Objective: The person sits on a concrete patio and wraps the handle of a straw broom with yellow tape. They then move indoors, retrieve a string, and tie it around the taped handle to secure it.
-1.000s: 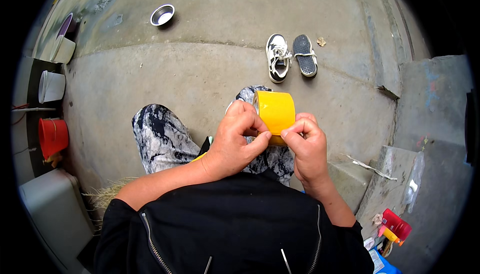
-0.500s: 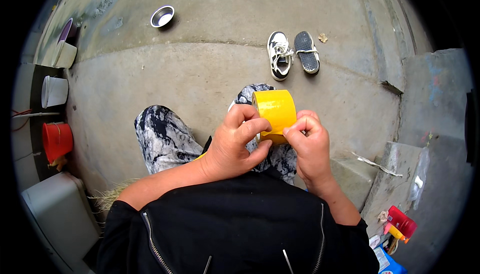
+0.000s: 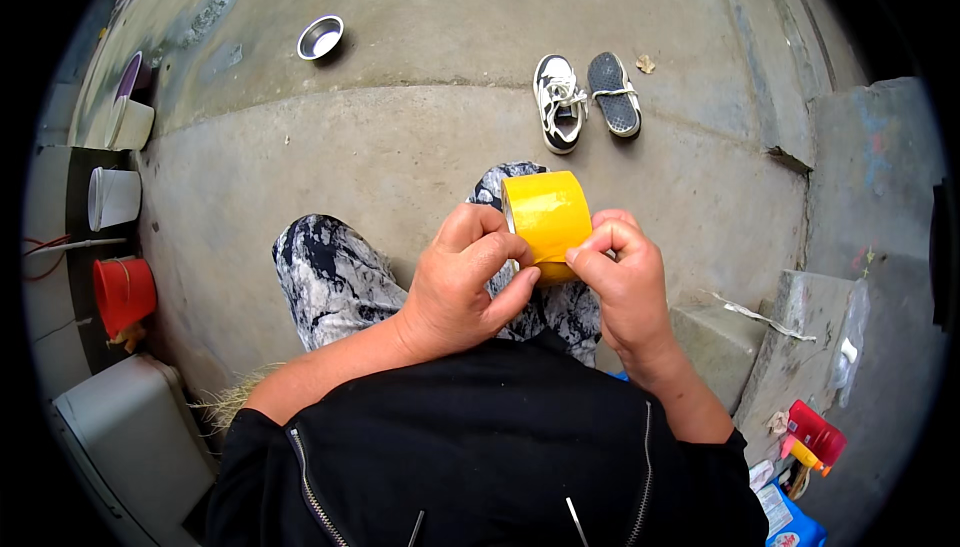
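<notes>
A wide roll of glossy yellow packing tape [image 3: 549, 209] is held up over my right knee, between my two hands. My left hand [image 3: 462, 272] has its fingers curled at the roll's left side, the fingertips on its lower left edge. On the right, my right hand [image 3: 625, 272] pinches with thumb and bent forefinger at the roll's lower right edge. The fingertips of both hands lie near a crease in the yellow tape at the bottom of the roll. Whether a strip has come loose there cannot be made out.
Ahead on the concrete floor lie a white-and-black sneaker [image 3: 559, 105] and an overturned shoe [image 3: 614, 97]. A metal bowl [image 3: 321, 38] sits farther off. At left stand a red bucket [image 3: 124, 294], a white bucket [image 3: 114, 197] and a grey bin [image 3: 130, 437]. A concrete block [image 3: 790, 347] rises at right.
The fingertips have shifted slightly along the roll's lower edge, with both hands staying on it. The whole view has tilted a little.
</notes>
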Tool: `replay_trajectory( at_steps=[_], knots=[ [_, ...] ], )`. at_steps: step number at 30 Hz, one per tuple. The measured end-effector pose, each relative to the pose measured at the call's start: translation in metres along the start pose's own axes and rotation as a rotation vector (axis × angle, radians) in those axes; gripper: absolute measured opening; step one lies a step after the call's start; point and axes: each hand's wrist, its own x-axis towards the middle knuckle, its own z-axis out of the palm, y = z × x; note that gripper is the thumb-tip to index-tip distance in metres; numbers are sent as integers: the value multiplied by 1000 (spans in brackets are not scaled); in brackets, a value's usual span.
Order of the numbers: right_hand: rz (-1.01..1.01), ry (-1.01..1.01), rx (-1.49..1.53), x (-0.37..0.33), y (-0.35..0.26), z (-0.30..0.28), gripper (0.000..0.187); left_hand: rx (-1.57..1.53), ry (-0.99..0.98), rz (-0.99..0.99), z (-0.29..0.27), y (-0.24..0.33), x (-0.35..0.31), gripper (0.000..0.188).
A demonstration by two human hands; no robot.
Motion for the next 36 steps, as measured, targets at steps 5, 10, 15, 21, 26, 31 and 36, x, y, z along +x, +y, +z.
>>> replay_trajectory(
  at_steps=[5,10,15,21,26,31,36],
  knots=[
    [23,-51,-24,0,-4,-2,10,-96,-15,-73,3,-6,-2,13],
    [-273,-89,-268,1,1,-10,13,-259,11,-190,4,-2,0,10],
    [-534,-70,-616,-4,-9,-15,28,-232,13,-153,3,-5,2,9],
    [-805,-124,-592,3,-9,-23,35,-241,21,-159,4,-8,1,9],
    [-939,-271,-703,5,-10,-24,31,-248,39,-173,5,-8,1,9],
    [-956,-234,-730,8,-7,-23,32,-218,45,-135,4,-9,2,9],
    [-938,-203,-697,12,-4,-21,29,-203,42,-118,4,-10,1,9]
  ],
)
